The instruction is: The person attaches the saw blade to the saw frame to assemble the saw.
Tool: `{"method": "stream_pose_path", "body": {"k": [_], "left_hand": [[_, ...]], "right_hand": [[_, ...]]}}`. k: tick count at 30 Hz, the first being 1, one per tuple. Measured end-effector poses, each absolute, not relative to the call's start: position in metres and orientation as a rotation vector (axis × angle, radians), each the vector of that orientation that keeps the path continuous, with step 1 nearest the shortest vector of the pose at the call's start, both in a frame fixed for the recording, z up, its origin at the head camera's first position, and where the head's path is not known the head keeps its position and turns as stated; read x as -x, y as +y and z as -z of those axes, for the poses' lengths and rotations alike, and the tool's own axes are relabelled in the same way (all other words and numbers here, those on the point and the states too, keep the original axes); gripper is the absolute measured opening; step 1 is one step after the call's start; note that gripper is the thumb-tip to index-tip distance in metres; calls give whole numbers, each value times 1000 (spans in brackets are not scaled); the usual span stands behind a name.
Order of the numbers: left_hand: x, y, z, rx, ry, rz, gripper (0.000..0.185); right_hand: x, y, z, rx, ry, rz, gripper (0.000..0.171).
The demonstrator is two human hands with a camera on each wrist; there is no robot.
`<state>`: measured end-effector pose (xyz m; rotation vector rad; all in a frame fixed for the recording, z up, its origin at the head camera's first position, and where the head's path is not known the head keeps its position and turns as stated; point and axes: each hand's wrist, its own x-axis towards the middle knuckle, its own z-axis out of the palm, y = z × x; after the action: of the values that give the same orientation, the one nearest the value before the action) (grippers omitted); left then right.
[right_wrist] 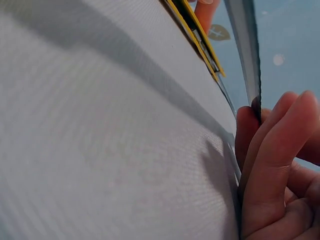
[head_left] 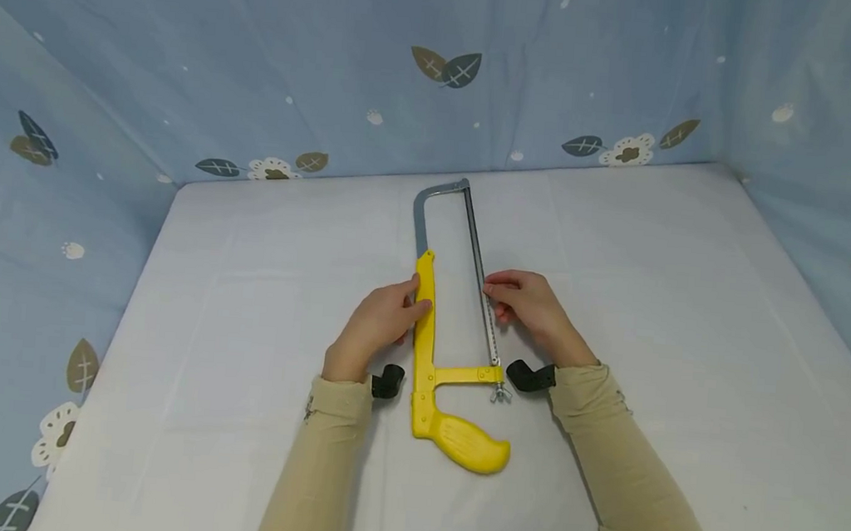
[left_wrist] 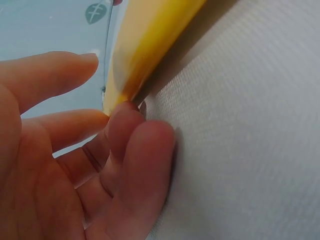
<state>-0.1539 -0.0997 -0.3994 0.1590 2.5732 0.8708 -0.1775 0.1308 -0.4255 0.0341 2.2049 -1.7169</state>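
We see a white tabletop (head_left: 690,336) walled by blue leaf-print cloth (head_left: 261,61); mid-tabletop, our left hand (head_left: 379,324) and right hand (head_left: 530,307) touch a hacksaw (head_left: 436,366), grips apart.

You wear long beige sleeves (head_left: 320,466) on both arms, loose and lightly creased, ending in plain cuffs behind your fingers. A small black camera (head_left: 387,380) sits at the left wrist, another black camera (head_left: 529,376) at the right. Your left hand (head_left: 376,324) and right hand (head_left: 531,305) are bare.
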Motion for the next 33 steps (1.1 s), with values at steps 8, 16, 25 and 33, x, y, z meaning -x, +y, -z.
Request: {"method": "stream_pose_path", "body": {"k": [8, 16, 25, 33], "left_hand": [[154, -99, 400, -152, 2577, -861, 59], [155, -99, 400, -149, 2570, -865, 59], [156, -100, 400, -150, 2570, -860, 59], [156, -100, 403, -145, 2563, -862, 59]], "right_hand": [[180, 131, 427, -28, 2225, 1691, 28], [180, 132, 428, -24, 2227, 1697, 28], [180, 132, 427, -7, 2200, 1736, 27], [177, 132, 424, -53, 2207, 1694, 29]]}}
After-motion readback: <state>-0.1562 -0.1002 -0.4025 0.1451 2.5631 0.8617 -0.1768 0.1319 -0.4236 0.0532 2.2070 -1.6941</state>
